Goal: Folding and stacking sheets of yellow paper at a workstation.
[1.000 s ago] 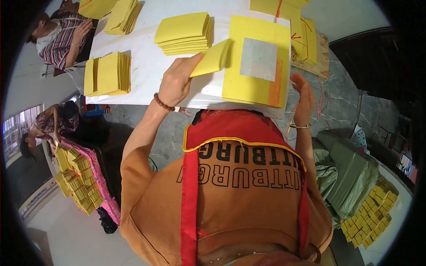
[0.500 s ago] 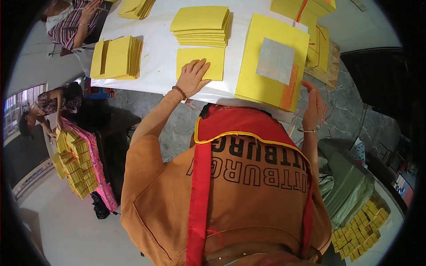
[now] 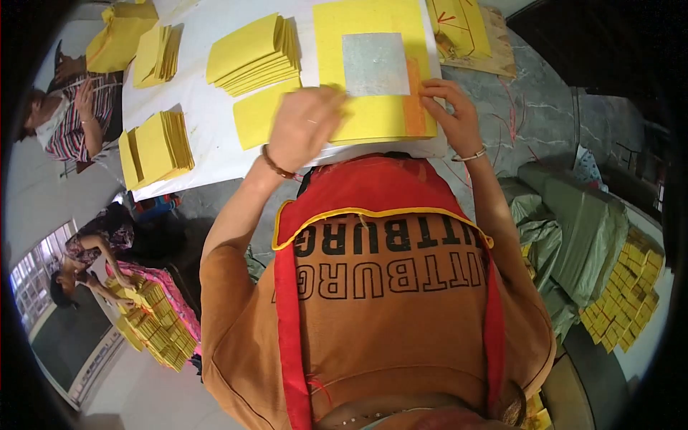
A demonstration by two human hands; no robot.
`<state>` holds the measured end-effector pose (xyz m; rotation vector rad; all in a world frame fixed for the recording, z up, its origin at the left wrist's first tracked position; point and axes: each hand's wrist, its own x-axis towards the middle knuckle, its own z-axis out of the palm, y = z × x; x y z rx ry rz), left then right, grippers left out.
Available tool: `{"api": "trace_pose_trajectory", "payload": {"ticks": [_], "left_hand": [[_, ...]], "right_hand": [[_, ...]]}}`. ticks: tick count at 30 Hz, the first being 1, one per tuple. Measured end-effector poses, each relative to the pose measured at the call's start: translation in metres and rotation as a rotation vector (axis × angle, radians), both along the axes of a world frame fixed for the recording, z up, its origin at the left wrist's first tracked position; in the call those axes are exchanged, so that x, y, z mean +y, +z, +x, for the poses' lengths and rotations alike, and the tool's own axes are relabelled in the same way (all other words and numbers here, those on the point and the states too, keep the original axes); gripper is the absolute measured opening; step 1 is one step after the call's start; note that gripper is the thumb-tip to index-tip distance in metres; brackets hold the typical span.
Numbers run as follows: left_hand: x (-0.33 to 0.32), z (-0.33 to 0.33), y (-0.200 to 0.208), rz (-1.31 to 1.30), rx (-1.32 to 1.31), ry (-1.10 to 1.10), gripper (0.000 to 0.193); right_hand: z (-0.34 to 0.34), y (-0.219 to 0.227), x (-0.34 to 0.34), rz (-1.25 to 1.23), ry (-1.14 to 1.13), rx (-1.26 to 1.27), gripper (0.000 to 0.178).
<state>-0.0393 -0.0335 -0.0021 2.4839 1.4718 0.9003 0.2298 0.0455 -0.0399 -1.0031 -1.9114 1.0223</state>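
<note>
Grey marbled floor [image 3: 494,118] borders the white table [image 3: 211,136]. At its near right corner lies a yellow paper stack [image 3: 376,113] bearing a silver square [image 3: 376,64]. The right hand [image 3: 453,115], loosely open, meets the stack's right side; the blurred left hand [image 3: 304,127] is by the near edge, beside a yellow sheet [image 3: 254,118], its grip impossible to tell.

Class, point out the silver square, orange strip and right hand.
Silver square [image 3: 375,64], head view: middle of its face.
Orange strip [image 3: 415,115], head view: its lower part.
Right hand [image 3: 461,120], head view: middle of the hand.
</note>
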Motion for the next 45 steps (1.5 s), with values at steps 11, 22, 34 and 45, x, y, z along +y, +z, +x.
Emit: {"api": "trace_pose_trajectory", "payload": {"ticks": [11, 22, 34, 45], "left_hand": [[0.019, 0.032, 0.015, -0.086, 0.172, -0.218, 0.034], [0.034, 0.034, 0.024, -0.292, -0.014, -0.255, 0.012], [0.047, 0.032, 0.024, -0.579, -0.174, -0.240, 0.011], [0.052, 0.025, 0.017, -0.967, -0.401, -0.113, 0.011]], "right_hand": [[0.002, -0.010, 0.001, -0.149, -0.031, 0.125, 0.014], [0.001, -0.010, 0.001, -0.179, -0.020, 0.141, 0.015], [0.001, -0.015, 0.002, -0.206, -0.038, 0.191, 0.014], [0.008, -0.017, 0.005, -0.224, 0.056, 0.247, 0.017]]}}
